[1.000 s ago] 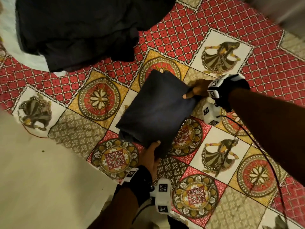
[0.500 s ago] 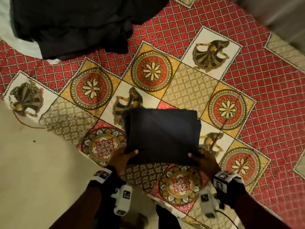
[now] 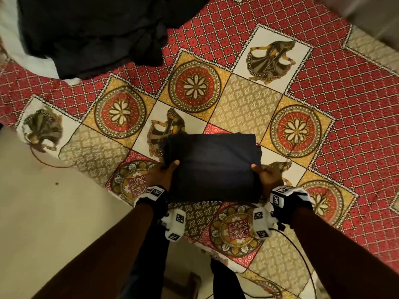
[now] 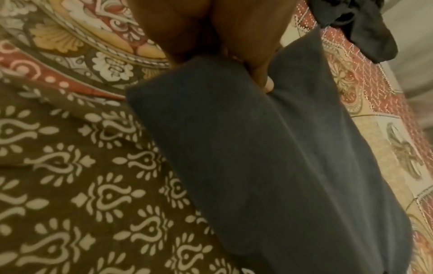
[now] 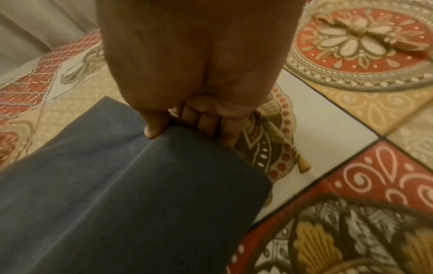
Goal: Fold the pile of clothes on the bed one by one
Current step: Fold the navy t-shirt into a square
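Note:
A dark navy garment, folded into a flat rectangle (image 3: 212, 167), hangs just above the patterned bedspread (image 3: 244, 104) near its front edge. My left hand (image 3: 164, 172) grips its left edge, thumb on top and fingers underneath. My right hand (image 3: 266, 174) grips the right edge the same way. The left wrist view has the thumb (image 4: 262, 74) pressed into the navy fabric (image 4: 269, 166). In the right wrist view the thumb (image 5: 154, 128) lies on the cloth (image 5: 117, 194) with the fingers curled beneath. A heap of dark unfolded clothes (image 3: 97, 33) lies at the back left.
A white cloth (image 3: 13, 44) lies under the dark heap at the far left. The bed's edge runs diagonally, with pale floor (image 3: 43, 223) at the lower left. A cable (image 3: 300, 253) trails from my right wrist. Bare bedspread stretches to the right (image 3: 345, 126).
The folded garment came from the middle of the bed toward me and turned square. My right hand shifted from its far corner to its right edge; both hands now hold it evenly.

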